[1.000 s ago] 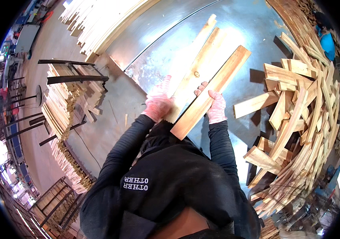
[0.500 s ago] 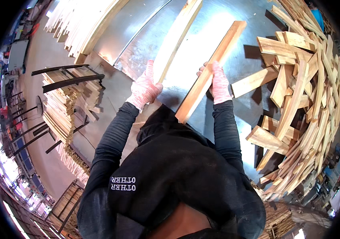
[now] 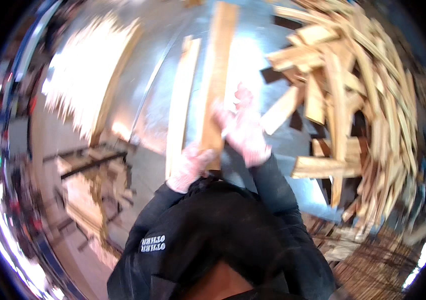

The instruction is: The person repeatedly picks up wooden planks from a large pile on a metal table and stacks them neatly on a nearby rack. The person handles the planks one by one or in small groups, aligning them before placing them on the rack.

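Both my hands wear pinkish knitted gloves and are blurred by motion. My left hand (image 3: 190, 167) is at the near end of a pale wooden board (image 3: 185, 90), its fingers closed about it. The left thumb reaches onto the near end of a wider, browner wooden board (image 3: 215, 65), which lies alongside to the right. My right hand (image 3: 245, 132) is open at the right side of the brown board, fingers spread and pointing away, with the thumb side against or very close to its edge. Both boards point away from me over a shiny metal table (image 3: 155, 65).
A big heap of loose boards (image 3: 340, 100) covers the table's right side. At the far left stands a neat stack of pale boards (image 3: 90, 75). More boards are piled on a dark metal rack (image 3: 85, 192) at the left, below table height.
The brown board has swung in beside the pale one, nearly parallel. My right hand has moved left and opened from its grip. My left hand has drawn nearer to me.
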A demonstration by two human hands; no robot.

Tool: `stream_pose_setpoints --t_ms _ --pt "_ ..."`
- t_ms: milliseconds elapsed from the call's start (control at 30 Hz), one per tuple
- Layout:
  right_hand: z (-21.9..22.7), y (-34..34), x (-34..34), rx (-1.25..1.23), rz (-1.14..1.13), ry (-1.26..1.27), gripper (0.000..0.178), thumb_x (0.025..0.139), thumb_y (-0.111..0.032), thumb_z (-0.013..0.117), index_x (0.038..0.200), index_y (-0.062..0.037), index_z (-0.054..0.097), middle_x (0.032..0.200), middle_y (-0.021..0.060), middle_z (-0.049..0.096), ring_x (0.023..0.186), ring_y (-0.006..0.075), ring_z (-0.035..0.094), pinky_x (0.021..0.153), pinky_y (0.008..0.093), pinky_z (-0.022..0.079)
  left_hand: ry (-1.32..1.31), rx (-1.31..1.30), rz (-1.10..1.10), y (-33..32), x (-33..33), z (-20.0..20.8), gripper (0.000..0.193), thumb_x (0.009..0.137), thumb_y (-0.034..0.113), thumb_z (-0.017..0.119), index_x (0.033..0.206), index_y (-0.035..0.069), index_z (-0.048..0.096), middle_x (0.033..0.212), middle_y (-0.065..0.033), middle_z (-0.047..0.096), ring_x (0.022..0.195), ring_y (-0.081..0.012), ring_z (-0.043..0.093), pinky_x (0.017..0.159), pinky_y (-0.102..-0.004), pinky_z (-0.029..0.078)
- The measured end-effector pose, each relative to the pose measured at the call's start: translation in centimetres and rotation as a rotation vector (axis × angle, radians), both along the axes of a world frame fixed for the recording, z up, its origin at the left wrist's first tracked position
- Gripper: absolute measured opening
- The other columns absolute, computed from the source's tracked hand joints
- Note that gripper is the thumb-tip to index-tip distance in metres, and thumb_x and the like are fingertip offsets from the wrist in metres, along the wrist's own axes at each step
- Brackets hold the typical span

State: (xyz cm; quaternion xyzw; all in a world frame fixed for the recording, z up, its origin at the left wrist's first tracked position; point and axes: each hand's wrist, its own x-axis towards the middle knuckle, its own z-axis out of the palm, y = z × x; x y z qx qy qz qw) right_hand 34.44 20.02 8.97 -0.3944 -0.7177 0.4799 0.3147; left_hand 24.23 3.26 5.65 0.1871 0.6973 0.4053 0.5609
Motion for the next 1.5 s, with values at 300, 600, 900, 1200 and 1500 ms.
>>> stream_pose_setpoints --t_ms 300,600,900,1200,1500 --pt "1.6 1.6 29.0 0.712 0.039 -1.038 0.089 0.066 -0.026 0.082 0.145 -0.0007 0.048 0.127 0.0196 0.061 0.119 0.0385 0.058 0.111 0.0509 0.040 -0.054 0.105 0.032 4.7 -0.8 -2.9 0.029 0.097 0.014 0.064 0.125 0.006 0.061 0.093 -0.0042 0.069 0.070 -0.0136 0.066 0.044 -0.0257 0.047" --pt "3.3 6.6 30.1 0.429 -0.374 -0.886 0.121 0.064 -0.041 0.092 0.159 -0.0066 0.026 0.148 0.0255 0.047 0.133 0.0411 0.051 0.110 0.0482 0.043 -0.008 0.020 0.066 4.3 4.4 -3.4 0.030 0.095 0.016 0.067 0.123 0.006 0.063 0.087 -0.0024 0.068 0.057 -0.0121 0.060 0.042 -0.0245 0.045" --pt "-1.8 7.2 35.6 -0.186 -0.337 -0.829 0.088 0.078 -0.007 0.071 0.157 -0.0052 0.031 0.135 0.0208 0.062 0.121 0.0365 0.064 0.105 0.0401 0.051 -0.107 0.015 0.177 2.3 5.0 -3.6 0.042 0.093 0.021 0.072 0.130 0.004 0.061 0.089 -0.0048 0.069 0.059 -0.0147 0.064 0.045 -0.0290 0.052" --pt "1.4 10.1 17.7 -0.288 0.186 0.037 0.057 0.089 -0.006 0.071 0.142 -0.0020 0.051 0.118 0.0098 0.066 0.109 0.0230 0.065 0.098 0.0348 0.053 0.157 0.025 0.138 3.4 4.0 -3.3 0.035 0.096 0.025 0.068 0.120 0.001 0.061 0.090 -0.0067 0.068 0.065 -0.0153 0.064 0.052 -0.0292 0.054" --pt "-11.7 8.2 0.4 -0.540 -0.003 -0.199 0.080 0.081 -0.035 0.083 0.141 0.0050 0.049 0.123 0.0203 0.068 0.113 0.0267 0.066 0.098 0.0348 0.052 0.765 -0.152 -0.036 3.5 1.7 -7.8 0.049 0.096 0.048 0.059 0.116 0.003 0.062 0.108 -0.0258 0.070 0.107 -0.0460 0.065 0.092 -0.0492 0.049"
